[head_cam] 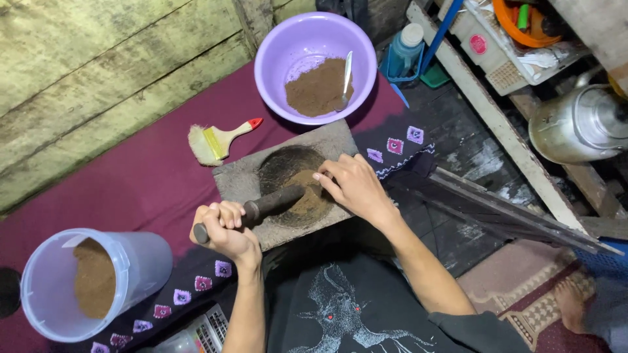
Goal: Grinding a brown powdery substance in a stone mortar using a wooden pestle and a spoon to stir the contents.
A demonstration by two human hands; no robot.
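A grey stone slab mortar [239, 180] lies on a maroon cloth, its round hollow holding brown powder [307, 196]. My left hand [226, 229] is closed around the near end of a dark metal pestle [271, 204], whose far tip rests in the hollow. My right hand [353, 186] lies on the slab's right side, fingertips touching the powder at the hollow's rim. Behind the slab stands a purple plastic bowl [275, 59] with more brown powder and a metal spoon [346, 78] leaning inside.
A clear plastic jar [140, 261] of brown powder lies on its side at the front left. A yellow-handled brush [219, 140] rests left of the slab. A metal kettle [575, 124], shelves and a blue bottle [402, 52] stand at the right. Another person's foot [575, 304] shows at the lower right.
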